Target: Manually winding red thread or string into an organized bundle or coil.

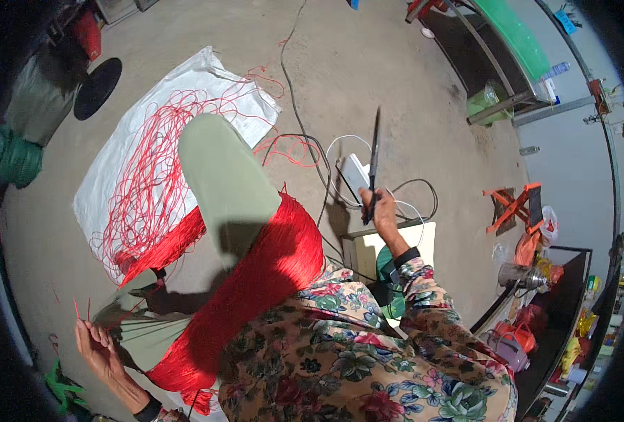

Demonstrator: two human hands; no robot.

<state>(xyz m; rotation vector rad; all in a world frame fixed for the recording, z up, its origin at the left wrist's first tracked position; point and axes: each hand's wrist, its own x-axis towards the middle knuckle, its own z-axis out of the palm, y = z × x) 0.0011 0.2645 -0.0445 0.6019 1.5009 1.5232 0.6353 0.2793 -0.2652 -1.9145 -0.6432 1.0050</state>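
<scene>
My right hand (382, 213) is closed round the handles of dark scissors (375, 151), whose blades point away from me and look closed. At the lower left, my left hand (99, 349) pinches a thin red cord (89, 309), and short ends stick up past the fingertips. A thick hank of red cord (255, 281) lies stretched across my legs, which are in pale green trousers (220, 169). Beyond my legs, a loose tangle of red cord (153, 162) spreads over a white woven sheet (90, 193) on the floor.
Under my right forearm stands a pale box (424, 246) with a green round thing on it. A white power strip (354, 172) and dark cables lie ahead of it. To the right are an orange folding stool (512, 209) and a cluttered shelf. A black disc (98, 88) is far left.
</scene>
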